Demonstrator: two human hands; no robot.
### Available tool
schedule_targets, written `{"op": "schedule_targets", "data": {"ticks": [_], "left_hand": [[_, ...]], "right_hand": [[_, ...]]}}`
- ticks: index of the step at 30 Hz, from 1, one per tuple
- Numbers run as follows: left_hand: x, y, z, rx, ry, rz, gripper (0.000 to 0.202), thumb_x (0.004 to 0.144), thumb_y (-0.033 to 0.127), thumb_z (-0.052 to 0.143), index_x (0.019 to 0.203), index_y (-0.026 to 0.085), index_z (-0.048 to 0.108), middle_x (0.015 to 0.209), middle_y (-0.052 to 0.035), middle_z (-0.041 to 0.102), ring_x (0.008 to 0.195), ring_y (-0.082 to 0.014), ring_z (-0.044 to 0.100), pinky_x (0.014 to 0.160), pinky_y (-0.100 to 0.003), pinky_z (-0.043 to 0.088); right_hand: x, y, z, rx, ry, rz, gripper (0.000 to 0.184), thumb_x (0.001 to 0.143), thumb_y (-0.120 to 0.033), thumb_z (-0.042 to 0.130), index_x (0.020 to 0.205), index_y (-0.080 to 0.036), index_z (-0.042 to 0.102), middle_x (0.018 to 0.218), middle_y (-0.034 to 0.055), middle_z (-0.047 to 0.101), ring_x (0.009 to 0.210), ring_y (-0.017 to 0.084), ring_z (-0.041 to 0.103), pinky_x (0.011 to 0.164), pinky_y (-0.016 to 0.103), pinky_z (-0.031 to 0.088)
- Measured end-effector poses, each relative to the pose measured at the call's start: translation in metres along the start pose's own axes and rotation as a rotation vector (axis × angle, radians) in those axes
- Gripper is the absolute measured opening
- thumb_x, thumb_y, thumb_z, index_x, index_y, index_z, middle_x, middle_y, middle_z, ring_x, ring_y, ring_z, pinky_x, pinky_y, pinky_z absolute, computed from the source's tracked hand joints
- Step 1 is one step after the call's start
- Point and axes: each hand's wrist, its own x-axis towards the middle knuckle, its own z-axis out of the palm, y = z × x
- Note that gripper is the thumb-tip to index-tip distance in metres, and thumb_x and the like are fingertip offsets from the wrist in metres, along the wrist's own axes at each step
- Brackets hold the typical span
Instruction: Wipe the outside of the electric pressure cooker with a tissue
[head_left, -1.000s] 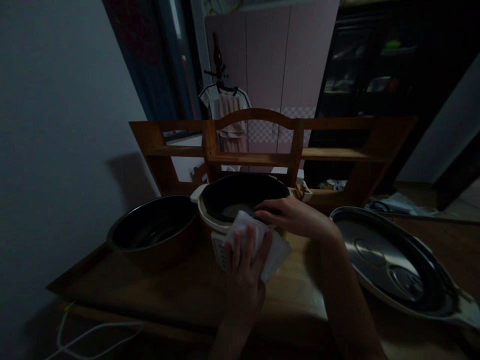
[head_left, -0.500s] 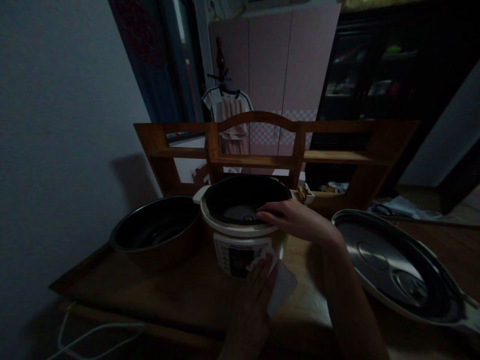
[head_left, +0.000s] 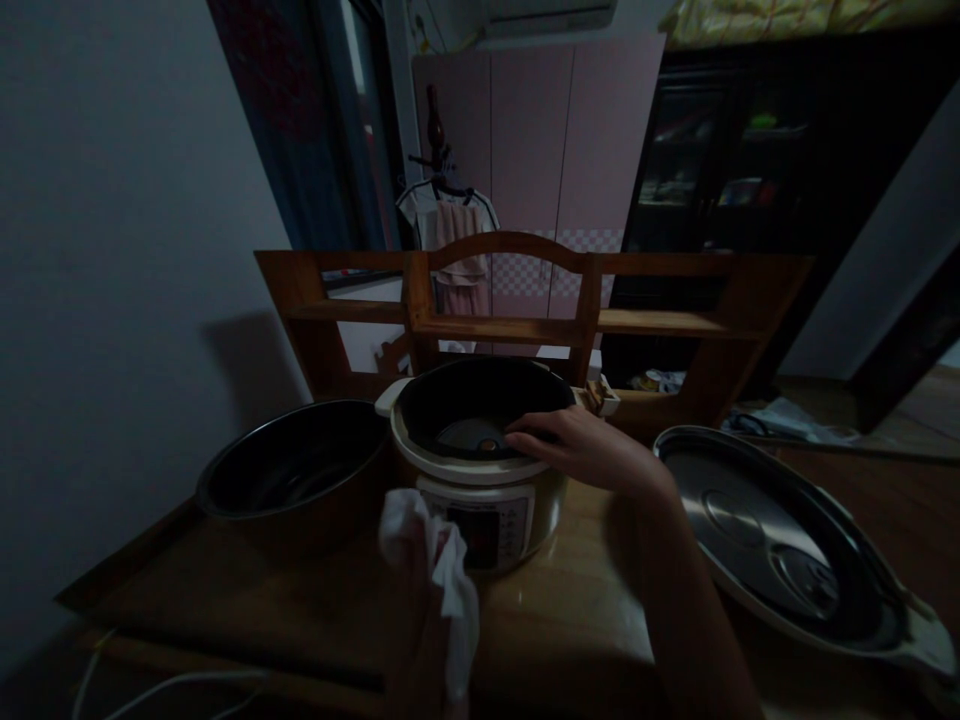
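Note:
A cream electric cooker [head_left: 480,500] stands open on the wooden table [head_left: 585,620], its dark inside showing. My right hand [head_left: 577,448] rests on the cooker's near right rim, fingers curled over the edge. My left hand [head_left: 420,640] is low in front of the cooker, dark and hard to make out, closed around a crumpled white cloth [head_left: 435,560] that hangs clear of the cooker's control panel.
A dark inner pot [head_left: 292,475] sits left of the cooker. The cooker's metal lid [head_left: 780,540] lies upside down at the right. A wooden shelf rack [head_left: 525,310] stands behind. A white cable [head_left: 150,685] trails off the table's left corner. A wall is close at left.
My left hand with the cloth came off the cooker's front and rim, dropping down and left, and the cloth is now bunched. My right hand stayed on the rim.

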Motion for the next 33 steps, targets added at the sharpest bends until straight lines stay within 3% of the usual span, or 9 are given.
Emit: {"op": "schedule_targets", "data": {"ticks": [4,8,18,24,27,31,33], "left_hand": [[0.011,-0.004,0.018,-0.006,-0.063,0.017,0.087,0.075,0.0,0.037,0.154,0.027,0.013,0.162,-0.0036,0.017,0.148,-0.0254,0.017,0.118,-0.046,0.03],[0.003,-0.003,0.035,0.001,-0.101,0.0,0.09,0.072,-0.005,0.034,0.154,0.025,0.013,0.163,-0.0074,0.012,0.148,-0.0276,0.011,0.116,-0.05,0.03],[-0.01,0.0,0.034,0.024,-0.191,-0.023,0.103,0.061,-0.008,0.034,0.153,0.032,0.01,0.16,-0.0025,0.022,0.144,-0.0255,0.025,0.112,-0.043,0.04],[-0.03,-0.007,0.044,0.139,-0.223,0.026,0.084,0.078,-0.005,0.035,0.152,0.03,0.015,0.156,-0.0043,0.032,0.145,-0.0255,0.025,0.111,-0.046,0.042],[-0.04,-0.011,0.044,0.186,-0.262,0.062,0.08,0.081,-0.003,0.035,0.152,0.027,0.014,0.155,-0.0055,0.034,0.144,-0.0237,0.029,0.111,-0.042,0.042],[-0.043,-0.003,0.029,0.01,-0.273,0.013,0.078,0.084,-0.004,0.034,0.151,0.033,0.021,0.152,-0.0034,0.043,0.141,-0.0203,0.037,0.113,-0.038,0.038],[-0.041,0.004,0.016,-0.098,-0.25,-0.042,0.066,0.09,0.005,0.041,0.148,0.033,0.031,0.15,-0.0054,0.046,0.138,-0.0218,0.043,0.113,-0.041,0.038]], "right_hand": [[0.001,0.0,-0.001,0.014,-0.005,-0.01,0.035,0.1,-0.043,0.046,0.112,-0.022,0.072,0.097,0.0041,0.075,0.086,0.018,0.068,0.077,0.026,0.045],[0.0,0.0,-0.001,0.015,-0.01,0.003,0.035,0.1,-0.043,0.046,0.112,-0.022,0.072,0.095,0.0043,0.075,0.084,0.018,0.068,0.076,0.027,0.045],[0.0,0.0,-0.001,0.015,0.002,0.004,0.034,0.1,-0.042,0.048,0.113,-0.023,0.072,0.095,0.0043,0.075,0.085,0.018,0.068,0.078,0.027,0.045],[0.0,0.0,0.0,0.013,0.003,0.007,0.035,0.099,-0.044,0.048,0.112,-0.022,0.072,0.095,0.0039,0.075,0.084,0.017,0.068,0.077,0.027,0.045],[0.0,0.0,0.0,0.015,0.005,0.005,0.035,0.1,-0.043,0.047,0.112,-0.022,0.072,0.096,0.004,0.075,0.084,0.017,0.068,0.078,0.027,0.045],[0.0,0.001,0.001,0.015,0.012,-0.001,0.035,0.1,-0.043,0.047,0.112,-0.022,0.072,0.096,0.0042,0.075,0.085,0.017,0.068,0.079,0.027,0.044],[0.0,0.002,0.001,0.013,0.018,-0.002,0.034,0.099,-0.043,0.048,0.112,-0.022,0.072,0.095,0.0048,0.075,0.085,0.018,0.067,0.079,0.027,0.044]]}}
